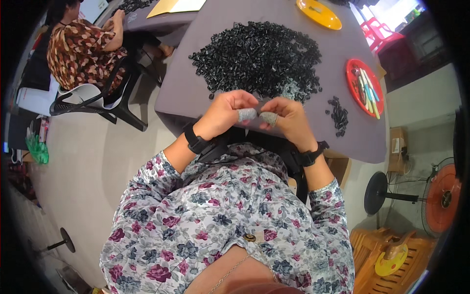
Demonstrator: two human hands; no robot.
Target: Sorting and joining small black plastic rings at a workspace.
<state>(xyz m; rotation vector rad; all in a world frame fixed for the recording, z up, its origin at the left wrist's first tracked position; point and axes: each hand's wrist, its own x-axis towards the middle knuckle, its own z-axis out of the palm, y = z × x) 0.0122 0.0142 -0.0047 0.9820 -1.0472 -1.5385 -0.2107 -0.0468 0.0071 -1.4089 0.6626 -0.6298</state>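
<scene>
At the table's near edge my left hand point(224, 114) and my right hand point(290, 119) meet, fingertips almost touching. Both are closed in a pinch, and each thumb wears a grey wrapping. A small dark piece point(259, 110) shows between the fingertips; its shape is too small to make out. Just beyond my hands spreads a large pile of small black plastic pieces point(254, 56). Small clear slivers point(291, 89) lie on the pile's near right side. To the right of my right hand sits a smaller group of black pieces point(338, 116).
A red tray point(350, 83) with several knife-like handled tools stands at the table's right edge. Far back lies a yellow oval plate point(323, 15). On the left a person point(88, 49) sits in a black chair point(122, 100). An orange fan point(443, 196) stands at right.
</scene>
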